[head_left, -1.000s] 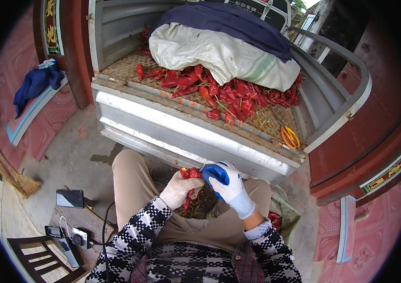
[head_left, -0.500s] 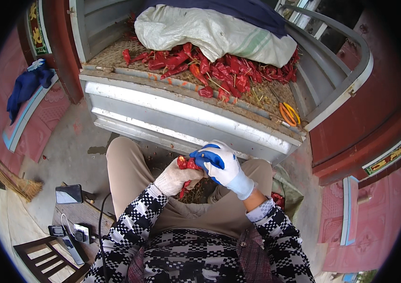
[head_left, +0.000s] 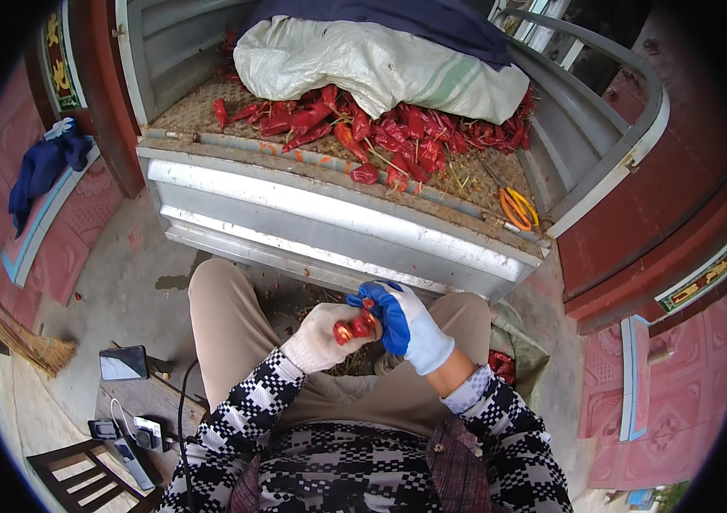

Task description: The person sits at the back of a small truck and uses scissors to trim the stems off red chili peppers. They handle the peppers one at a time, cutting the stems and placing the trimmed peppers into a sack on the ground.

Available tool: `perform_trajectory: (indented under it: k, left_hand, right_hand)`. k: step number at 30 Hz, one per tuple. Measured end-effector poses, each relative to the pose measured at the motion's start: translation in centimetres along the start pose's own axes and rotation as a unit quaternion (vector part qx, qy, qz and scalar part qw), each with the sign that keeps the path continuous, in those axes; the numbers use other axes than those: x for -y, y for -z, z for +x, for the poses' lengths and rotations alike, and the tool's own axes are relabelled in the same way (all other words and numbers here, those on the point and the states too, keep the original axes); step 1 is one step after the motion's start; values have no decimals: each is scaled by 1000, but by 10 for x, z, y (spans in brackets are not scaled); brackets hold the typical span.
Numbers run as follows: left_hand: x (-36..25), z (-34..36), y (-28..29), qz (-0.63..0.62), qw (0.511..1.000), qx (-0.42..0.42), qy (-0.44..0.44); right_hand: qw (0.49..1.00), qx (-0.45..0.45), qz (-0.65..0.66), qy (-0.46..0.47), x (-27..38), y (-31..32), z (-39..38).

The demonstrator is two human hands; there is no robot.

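Between my knees, my left hand, in a cream knit glove, is closed round a few red chili peppers; their shiny cut or torn ends point toward me. My right hand, in a white glove with blue coated fingers, presses against the same bunch from the right. Its fingers are bent, and a red pepper tip shows at the blue fingertips. Whether a tool is inside that hand is hidden. Ahead, a heap of red chili peppers lies on a truck bed, partly under a white woven sack.
The grey tailgate stands just beyond my knees. Orange-handled pliers lie at the bed's right corner. A woven sack with peppers sits by my right leg. At left are a phone on a wooden bench and a broom.
Both hands have come slightly lower, and the left has turned so the pepper ends face me. The right hand has rolled over, its blue fingers now beside the peppers. The view has shifted slightly.
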State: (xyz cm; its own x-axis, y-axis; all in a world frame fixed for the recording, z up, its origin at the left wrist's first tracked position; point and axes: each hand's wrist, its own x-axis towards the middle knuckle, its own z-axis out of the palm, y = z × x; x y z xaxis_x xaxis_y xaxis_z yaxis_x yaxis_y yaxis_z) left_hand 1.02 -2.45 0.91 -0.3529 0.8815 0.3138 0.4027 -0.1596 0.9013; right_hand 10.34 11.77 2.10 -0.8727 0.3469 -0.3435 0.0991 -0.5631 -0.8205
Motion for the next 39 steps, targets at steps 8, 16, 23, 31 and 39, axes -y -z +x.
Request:
perform_trajectory:
  k: [8,16,23,31,39]
  left_hand:
    - [5,-2,5,-45,994,-30,93]
    - [10,1,-4,-88,978,-68,178]
    - [34,7,-20,-650,711,-167,211]
    - [-8,32,-50,-3,998,-35,50]
    - [-59,56,-103,-347,915,175,104]
  right_hand:
    - [986,-12,-169,7,22,12,12]
    - [955,-72,-243,155,2,13,-13]
    - [789,-114,-509,325,-20,-21,-22]
    - [857,-161,-346,347,19,13,-56]
    - [762,-350,-378,393,78,111,-156]
